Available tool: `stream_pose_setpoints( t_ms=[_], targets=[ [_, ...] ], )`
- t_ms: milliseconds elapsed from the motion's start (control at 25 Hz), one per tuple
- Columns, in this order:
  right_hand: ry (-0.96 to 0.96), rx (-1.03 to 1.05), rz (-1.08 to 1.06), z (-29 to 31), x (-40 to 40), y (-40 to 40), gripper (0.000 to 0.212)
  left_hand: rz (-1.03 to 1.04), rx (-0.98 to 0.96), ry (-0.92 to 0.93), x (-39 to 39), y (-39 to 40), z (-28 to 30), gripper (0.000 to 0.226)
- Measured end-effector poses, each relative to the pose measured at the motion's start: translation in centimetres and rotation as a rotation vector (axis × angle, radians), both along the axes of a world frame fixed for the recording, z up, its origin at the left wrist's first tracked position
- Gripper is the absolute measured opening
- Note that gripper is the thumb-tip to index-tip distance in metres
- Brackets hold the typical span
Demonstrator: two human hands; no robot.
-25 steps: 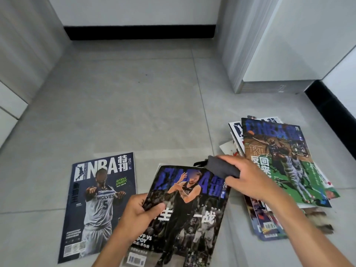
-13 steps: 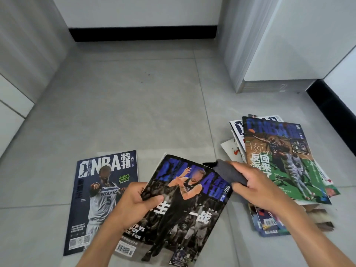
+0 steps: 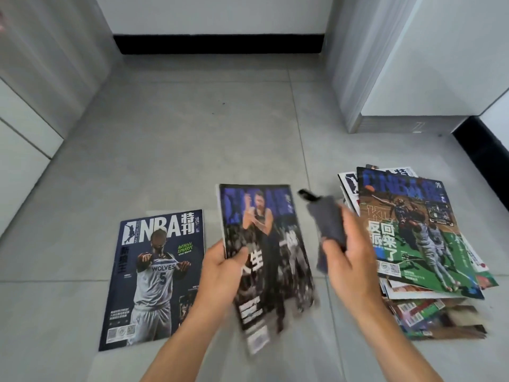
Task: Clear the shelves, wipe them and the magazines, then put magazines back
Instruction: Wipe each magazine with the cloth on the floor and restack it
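Wiping stage is judged underway: a dark-cover NBA magazine [image 3: 268,257] is gripped by the left hand [image 3: 220,271] above the floor [image 3: 192,133], a grey cloth [image 3: 329,230] by the right hand [image 3: 349,260]. One Wolves-cover magazine [image 3: 154,277] is laid aside left; the stack [image 3: 418,244] at right looks pending. Shelves not seen; restocking left.
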State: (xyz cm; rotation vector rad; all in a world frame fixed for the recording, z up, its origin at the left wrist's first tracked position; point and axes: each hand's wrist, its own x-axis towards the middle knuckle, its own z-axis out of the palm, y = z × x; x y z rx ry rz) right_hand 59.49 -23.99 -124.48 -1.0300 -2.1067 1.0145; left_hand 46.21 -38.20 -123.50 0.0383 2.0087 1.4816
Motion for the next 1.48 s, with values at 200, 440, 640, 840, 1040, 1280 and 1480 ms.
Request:
stream_pose_setpoints(
  t_ms=[200, 440, 640, 840, 1040, 1280, 1480],
  targets=[
    [-0.275, 0.165, 0.482, -1.6, 0.0, -7.1, 0.07, 0.415, 0.125, -0.367, 0.8, 2.1, 1.2, 0.023],
    [-0.441, 0.575, 0.278, -1.1, -0.4, -5.6, 0.06, 0.291, 0.259, -0.454, 2.1, 1.8, 1.0, 0.023],
    [-0.261, 0.431, 0.393, 1.7, 1.9, 0.9, 0.066, -0.008, 0.092, 0.118, -0.9, -2.2, -0.4, 0.079],
    [-0.335, 0.13, 0.564, 3.2, 4.7, 4.6, 0.075, -0.356, 0.114, 0.326, -3.9, -4.1, -1.7, 0.04],
    [-0.284, 0.489, 0.601, 5.7, -0.1, -0.2, 0.06, -0.499, 0.236, 0.552, -1.5, -2.2, -0.5, 0.014],
    [-0.245, 0.552, 0.689, 5.1, -2.3, -0.8, 0.064, -0.324, 0.27, 0.46, -2.1, -2.9, 0.0, 0.02],
    [-0.394, 0.216, 0.487, 2.9, 3.9, 6.5, 0.075, -0.198, 0.255, 0.286, -3.7, -4.4, 1.3, 0.024]
  ],
)
